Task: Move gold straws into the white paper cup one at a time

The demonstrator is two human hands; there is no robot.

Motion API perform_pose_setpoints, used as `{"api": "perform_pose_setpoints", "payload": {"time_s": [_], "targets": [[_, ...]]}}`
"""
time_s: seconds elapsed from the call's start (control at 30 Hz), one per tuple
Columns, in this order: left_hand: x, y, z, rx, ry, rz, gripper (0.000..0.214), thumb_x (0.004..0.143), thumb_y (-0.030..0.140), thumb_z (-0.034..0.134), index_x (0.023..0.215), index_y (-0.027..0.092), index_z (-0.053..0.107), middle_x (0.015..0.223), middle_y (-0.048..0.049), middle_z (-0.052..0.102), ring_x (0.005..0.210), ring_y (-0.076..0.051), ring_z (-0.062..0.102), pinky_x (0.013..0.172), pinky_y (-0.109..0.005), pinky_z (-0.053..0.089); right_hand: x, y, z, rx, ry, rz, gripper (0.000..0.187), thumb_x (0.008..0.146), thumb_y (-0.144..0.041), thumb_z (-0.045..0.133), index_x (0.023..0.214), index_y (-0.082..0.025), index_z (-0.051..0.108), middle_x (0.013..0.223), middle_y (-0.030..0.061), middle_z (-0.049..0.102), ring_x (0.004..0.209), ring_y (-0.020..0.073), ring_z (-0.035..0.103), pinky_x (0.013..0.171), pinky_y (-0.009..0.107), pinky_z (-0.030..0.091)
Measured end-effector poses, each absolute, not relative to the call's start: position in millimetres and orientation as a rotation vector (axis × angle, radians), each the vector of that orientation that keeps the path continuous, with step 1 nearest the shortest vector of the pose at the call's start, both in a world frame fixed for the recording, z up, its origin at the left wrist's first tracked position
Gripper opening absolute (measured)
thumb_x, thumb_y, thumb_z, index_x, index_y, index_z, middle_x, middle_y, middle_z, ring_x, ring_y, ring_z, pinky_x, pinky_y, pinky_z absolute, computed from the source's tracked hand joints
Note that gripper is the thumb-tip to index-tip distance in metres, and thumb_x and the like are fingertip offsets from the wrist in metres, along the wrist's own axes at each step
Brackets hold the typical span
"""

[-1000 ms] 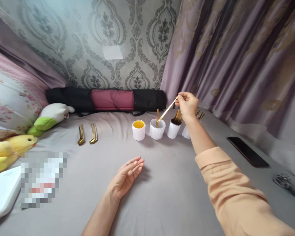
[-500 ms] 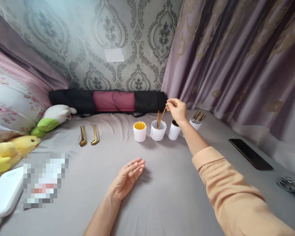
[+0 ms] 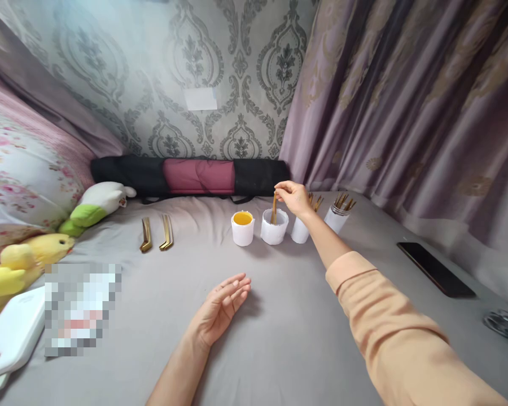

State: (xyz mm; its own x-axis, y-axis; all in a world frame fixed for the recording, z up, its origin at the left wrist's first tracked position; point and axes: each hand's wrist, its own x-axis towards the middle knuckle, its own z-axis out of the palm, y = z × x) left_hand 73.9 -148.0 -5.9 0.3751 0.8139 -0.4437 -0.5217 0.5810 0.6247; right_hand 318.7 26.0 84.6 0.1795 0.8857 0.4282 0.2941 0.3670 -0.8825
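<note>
R fingers (image 3: 281, 189) abv wht cup rim (image 3: 274, 226).

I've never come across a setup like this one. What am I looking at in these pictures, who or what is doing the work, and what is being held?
There is no machine here: these are a person's own bare hands, and every picture comes from one camera worn on the head, looking forward and down.

The right hand appears to pinch the top of a thin golden stick, whose lower end is inside a white cup. The left hand is open and holds nothing.

On the grey cloth, a yellow-lined cup stands left of that white cup; two more white containers stand to its right, with sticks showing there. Farther left lie two bundles of bent golden pieces; far right, a dark phone.
</note>
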Motion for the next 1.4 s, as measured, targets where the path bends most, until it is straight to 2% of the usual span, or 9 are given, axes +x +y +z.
{"api": "perform_pose_setpoints", "payload": {"time_s": [0.47, 0.97, 1.2, 1.4], "targets": [[74.5, -147.1, -7.3, 0.395, 0.802, 0.894, 0.035, 0.071, 0.013, 0.064, 0.104, 0.008, 0.058, 0.109, -0.0155, 0.06, 0.091, -0.017, 0.06, 0.086, -0.026, 0.048, 318.9, 38.0, 68.2, -1.232, -1.442, 0.607, 0.014, 0.068, -0.021, 0.053, 0.078, -0.016, 0.062, 0.066, 0.0, 0.063, 0.058, 0.0099, 0.06, 0.056, 0.022, 0.051], [73.9, -147.8, -7.5, 0.4, 0.796, 0.9, 0.034, 0.071, 0.014, 0.064, 0.104, 0.008, 0.059, 0.108, -0.0151, 0.06, 0.091, -0.017, 0.06, 0.087, -0.026, 0.047, 322.0, 44.6, 60.5, -1.294, -1.474, 0.57, 0.017, 0.072, -0.021, 0.051, 0.083, -0.017, 0.063, 0.071, 0.0008, 0.064, 0.062, 0.0103, 0.062, 0.059, 0.023, 0.051], [73.9, -146.5, -8.4, 0.388, 0.794, 0.901, 0.034, 0.071, 0.014, 0.065, 0.104, 0.008, 0.058, 0.108, -0.0154, 0.06, 0.091, -0.017, 0.06, 0.086, -0.026, 0.048, 328.4, 48.1, 55.3, -1.352, -1.555, 0.433, 0.028, 0.075, -0.013, 0.041, 0.089, -0.019, 0.065, 0.079, 0.0015, 0.063, 0.059, 0.0083, 0.059, 0.065, 0.027, 0.051], [74.6, -147.5, -6.3, 0.38, 0.804, 0.906, 0.031, 0.071, 0.013, 0.064, 0.102, 0.008, 0.059, 0.106, -0.0151, 0.061, 0.09, -0.017, 0.061, 0.084, -0.026, 0.049, 329.9, 44.6, 59.1, -1.396, -1.595, 0.293, 0.042, 0.067, -0.001, 0.035, 0.087, -0.02, 0.067, 0.084, 0.0026, 0.058, 0.066, 0.0097, 0.057, 0.073, 0.03, 0.049]]}}
